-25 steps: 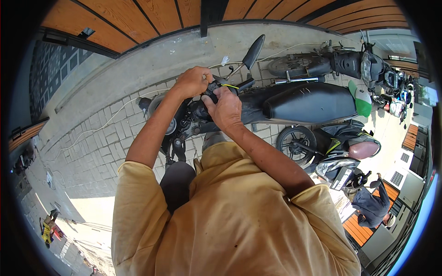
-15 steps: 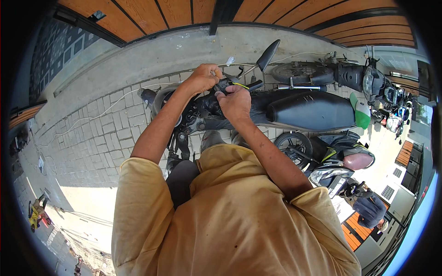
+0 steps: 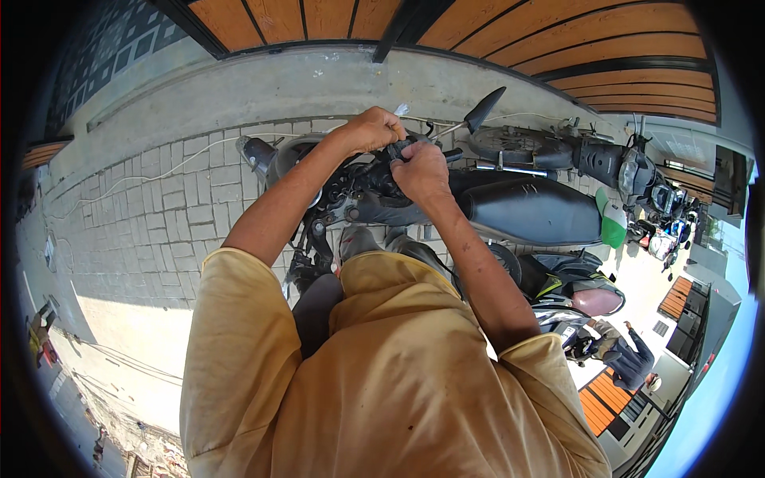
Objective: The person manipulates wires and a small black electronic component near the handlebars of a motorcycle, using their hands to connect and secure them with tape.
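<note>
I stand astride or close against a black motorcycle, its seat (image 3: pixel 530 213) stretching off to the right. Both my hands meet at the far end of its handlebar, by the mirror (image 3: pixel 484 109). My left hand (image 3: pixel 371 131) has its fingertips pinched together over a small black part (image 3: pixel 396 149) there. From the near side, my right hand (image 3: pixel 424 170) closes its bent fingers against the same spot. What each hand grips is hidden by the fingers. A black handlebar grip (image 3: pixel 453 154) sticks out just right of my right hand.
A green and white cap (image 3: pixel 612 219) rests at the seat's tail. Another motorcycle (image 3: pixel 598 151) stands at far right, and a scooter (image 3: pixel 578 284) at near right. A pale cable (image 3: pixel 143 179) crosses the paving. Beyond is a concrete ledge (image 3: pixel 239 94); a person (image 3: pixel 631 360) is at lower right.
Both hands have shifted slightly right in the picture and drawn closer together. The thin yellow-green strip beside my right hand no longer shows. The person at lower right has changed posture.
</note>
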### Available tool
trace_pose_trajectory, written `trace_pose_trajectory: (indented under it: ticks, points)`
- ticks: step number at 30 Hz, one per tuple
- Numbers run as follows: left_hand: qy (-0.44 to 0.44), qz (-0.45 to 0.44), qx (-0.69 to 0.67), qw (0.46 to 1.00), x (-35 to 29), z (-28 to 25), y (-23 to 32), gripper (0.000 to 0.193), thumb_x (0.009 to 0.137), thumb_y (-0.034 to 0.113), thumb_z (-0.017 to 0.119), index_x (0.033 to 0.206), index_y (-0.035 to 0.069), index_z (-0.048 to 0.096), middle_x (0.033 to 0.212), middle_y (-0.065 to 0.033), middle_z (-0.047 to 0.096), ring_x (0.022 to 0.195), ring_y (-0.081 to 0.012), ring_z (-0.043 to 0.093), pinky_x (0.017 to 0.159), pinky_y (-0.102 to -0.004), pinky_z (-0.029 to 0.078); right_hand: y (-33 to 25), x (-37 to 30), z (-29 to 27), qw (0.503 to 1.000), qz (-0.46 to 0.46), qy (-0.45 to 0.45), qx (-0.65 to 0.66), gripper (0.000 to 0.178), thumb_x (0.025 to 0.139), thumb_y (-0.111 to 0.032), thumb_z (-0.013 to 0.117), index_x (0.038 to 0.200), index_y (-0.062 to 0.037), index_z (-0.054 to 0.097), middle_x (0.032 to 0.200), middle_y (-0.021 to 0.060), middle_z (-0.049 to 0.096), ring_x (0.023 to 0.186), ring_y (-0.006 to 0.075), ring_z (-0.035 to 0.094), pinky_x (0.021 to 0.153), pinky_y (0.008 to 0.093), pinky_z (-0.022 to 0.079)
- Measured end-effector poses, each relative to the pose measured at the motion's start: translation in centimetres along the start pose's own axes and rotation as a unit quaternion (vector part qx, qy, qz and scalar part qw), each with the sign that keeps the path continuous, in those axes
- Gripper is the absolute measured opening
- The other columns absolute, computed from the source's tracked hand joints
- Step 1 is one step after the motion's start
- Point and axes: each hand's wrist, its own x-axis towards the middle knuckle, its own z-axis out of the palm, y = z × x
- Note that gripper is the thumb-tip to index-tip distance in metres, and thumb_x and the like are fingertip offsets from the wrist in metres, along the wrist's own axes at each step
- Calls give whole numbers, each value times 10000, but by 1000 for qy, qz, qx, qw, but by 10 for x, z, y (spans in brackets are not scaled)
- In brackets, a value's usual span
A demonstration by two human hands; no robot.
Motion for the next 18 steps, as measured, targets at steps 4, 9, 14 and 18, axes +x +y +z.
trace_pose_trajectory:
  ticks: [4, 9, 14, 18]
  points:
    - [41, 29, 91, 995, -27, 6, 29, 239, 953, 71, 703, 1165, 19, 800, 861, -47, 714, 792, -162, 664, 724, -342, 538, 13, 2, -4, 996, -61, 37, -61, 379, 867, -217, 805, 1166, 6, 742, 1188, 240, 759, 1139, 411, 734, 1031, 473, 567]
    - [37, 78, 202, 975, -55, 2, 37, 366, 919, 82, 776, 1285, 61, 789, 1074, -170, 804, 1031, -324, 753, 954, -424, 566, 21, 11, -3, 977, -149, 33, -151, 289, 929, -225, 726, 1119, -11, 763, 1135, 206, 769, 1054, 412, 748, 968, 483, 591]
    - [76, 97, 216, 969, -62, 6, 32, 396, 887, 95, 803, 1283, 82, 793, 1166, -188, 800, 1141, -360, 746, 985, -452, 571, 22, 22, 6, 968, -183, 34, -166, 244, 950, -227, 698, 1060, -20, 765, 1105, 203, 760, 1019, 403, 749, 938, 481, 598]
    - [85, 95, 240, 963, -66, 7, 34, 362, 890, 92, 810, 1251, 108, 809, 1149, -198, 799, 1139, -394, 736, 988, -476, 563, 25, 18, 12, 961, -238, 14, -139, 339, 936, -226, 718, 1181, 7, 682, 1134, 233, 746, 1043, 430, 739, 950, 489, 594]
